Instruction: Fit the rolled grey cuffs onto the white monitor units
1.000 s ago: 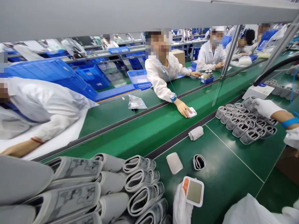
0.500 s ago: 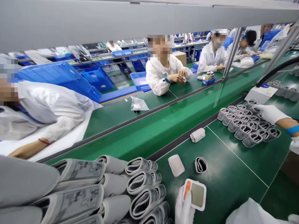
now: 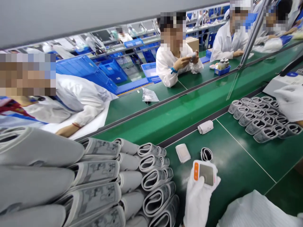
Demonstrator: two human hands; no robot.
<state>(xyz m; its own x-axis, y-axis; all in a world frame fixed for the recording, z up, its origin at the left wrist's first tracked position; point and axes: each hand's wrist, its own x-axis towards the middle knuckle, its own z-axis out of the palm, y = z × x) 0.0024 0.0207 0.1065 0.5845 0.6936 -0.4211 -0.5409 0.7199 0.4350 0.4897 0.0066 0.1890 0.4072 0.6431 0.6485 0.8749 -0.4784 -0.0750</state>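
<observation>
A white-gloved left hand point(image 3: 197, 200) wraps its grip around a rounded white plastic monitor with orange buttons point(image 3: 207, 175), thumb at its grey screen, above the smooth green bench point(image 3: 239, 167); the right hand is out of view. A loose hold might let the monitor slip. Swinging left could topple the grey rolled fabric cuffs point(image 3: 96, 175); pushing far could nudge the small black-lined roll point(image 3: 206, 154). Bare bench opens rightward.

1. One white, orange-buttoned, grey-screened monitor point(image 3: 208, 175) is seen.
2. Two loose fabric rolls point(image 3: 205, 127) are counted.
3. One pale, rounded-rectangular piece point(image 3: 183, 153) is seen.
4. Over two dozen grey rolled fabric cuffs point(image 3: 131, 181) are shown.
</observation>
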